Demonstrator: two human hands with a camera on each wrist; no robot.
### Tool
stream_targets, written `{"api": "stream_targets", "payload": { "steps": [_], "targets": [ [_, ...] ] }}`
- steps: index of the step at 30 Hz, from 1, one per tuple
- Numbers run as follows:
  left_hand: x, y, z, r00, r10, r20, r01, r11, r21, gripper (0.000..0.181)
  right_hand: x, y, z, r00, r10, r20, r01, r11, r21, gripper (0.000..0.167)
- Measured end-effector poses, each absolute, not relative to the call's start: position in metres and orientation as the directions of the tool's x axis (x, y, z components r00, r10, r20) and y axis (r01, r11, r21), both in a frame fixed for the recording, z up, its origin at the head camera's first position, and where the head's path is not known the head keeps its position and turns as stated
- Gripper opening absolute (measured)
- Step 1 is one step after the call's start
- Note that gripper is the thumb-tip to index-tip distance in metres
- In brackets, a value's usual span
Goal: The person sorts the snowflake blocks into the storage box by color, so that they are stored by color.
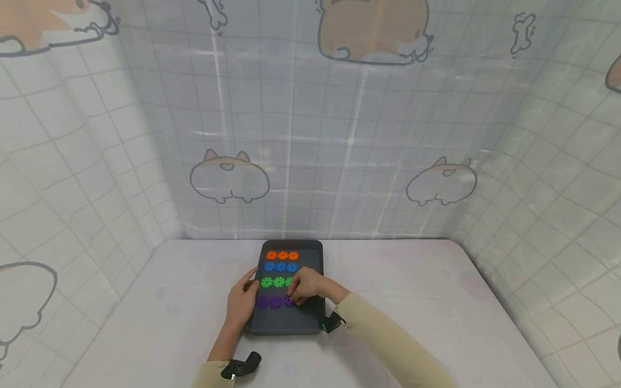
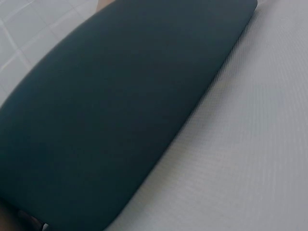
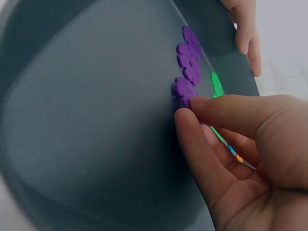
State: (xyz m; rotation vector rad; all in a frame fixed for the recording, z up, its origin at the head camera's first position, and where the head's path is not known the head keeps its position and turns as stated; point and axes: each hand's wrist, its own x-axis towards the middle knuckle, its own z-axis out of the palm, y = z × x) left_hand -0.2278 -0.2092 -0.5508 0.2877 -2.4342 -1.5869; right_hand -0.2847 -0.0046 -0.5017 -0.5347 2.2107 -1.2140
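Note:
A dark grey tray [image 1: 286,323] lies on the table with rows of flower-shaped plastic discs in it. My left hand [image 1: 241,303] holds its left rim, the thumb on the edge. Low in the tray, my right hand [image 1: 306,284] pinches the rightmost purple flower disc [image 3: 184,89] between thumb and index finger. That disc sits at the end of a row of purple discs [image 1: 275,302]. Above it come green discs [image 1: 278,282], the rightmost partly hidden by my right hand, then blue discs [image 1: 280,267] and orange discs [image 1: 283,255].
A white-covered table [image 1: 412,302] spreads to both sides of the tray. Curtains with a grid and dog drawings [image 1: 291,134] hang behind and at the sides. The tray's dark outer wall [image 2: 125,106] fills much of the left wrist view.

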Motion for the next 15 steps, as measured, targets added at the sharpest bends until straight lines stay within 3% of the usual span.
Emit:
{"api": "stream_targets", "payload": {
  "steps": [15],
  "targets": [
    [-0.2276,-0.2089,-0.5519,-0.955,-0.286,0.078,-0.043,0.391,0.919,0.041,-0.2839,-0.0031,-0.5050,-0.768,-0.578,-0.276,-0.073,0.507,-0.859,0.009]
  ]
}}
